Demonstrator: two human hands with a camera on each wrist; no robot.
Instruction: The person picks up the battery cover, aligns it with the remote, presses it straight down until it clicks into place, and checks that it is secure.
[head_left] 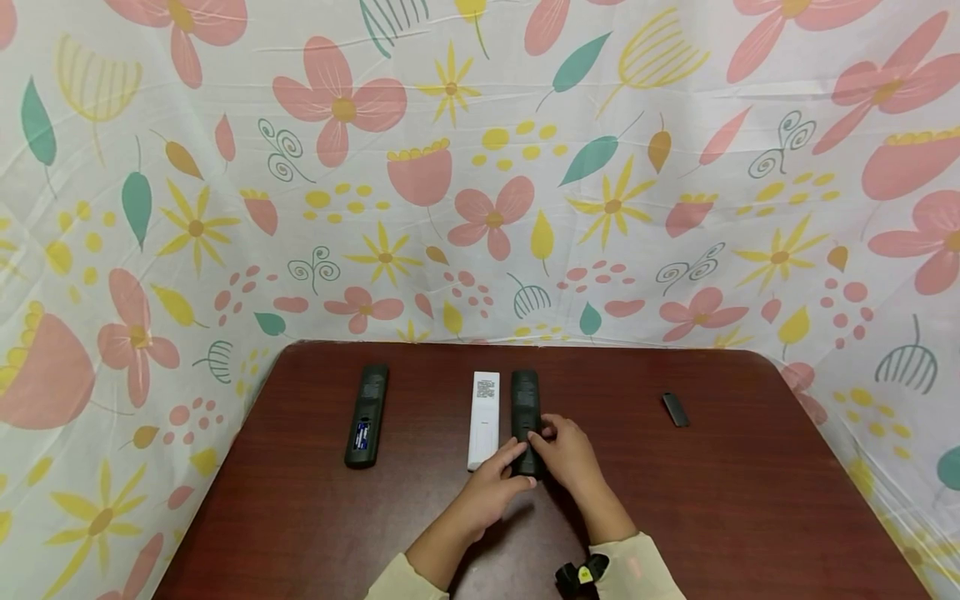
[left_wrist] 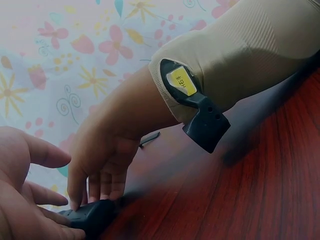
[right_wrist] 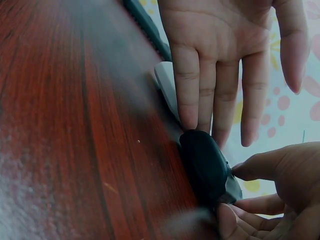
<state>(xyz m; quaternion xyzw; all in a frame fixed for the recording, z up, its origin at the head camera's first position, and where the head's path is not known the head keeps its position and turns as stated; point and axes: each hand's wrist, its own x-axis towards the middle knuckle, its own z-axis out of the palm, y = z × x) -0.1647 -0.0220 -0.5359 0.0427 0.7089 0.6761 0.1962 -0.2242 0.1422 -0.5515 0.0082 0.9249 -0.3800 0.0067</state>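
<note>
A black remote control lies back side up on the table, between both hands. The right hand holds its right side, thumb on the back face and other fingers along the edge, as the right wrist view also shows. My left hand is at the remote's near left; in the right wrist view its fingers are straight, with fingertips right at the remote's side. Just left lies a white remote control, back side up. Farther left, another black remote has its battery compartment uncovered, with batteries showing inside.
A small dark battery cover lies apart at the right on the brown table. Behind the table's far edge hangs a flower-printed cloth, which also encloses both sides. A black wrist camera mount sticks out from the right sleeve.
</note>
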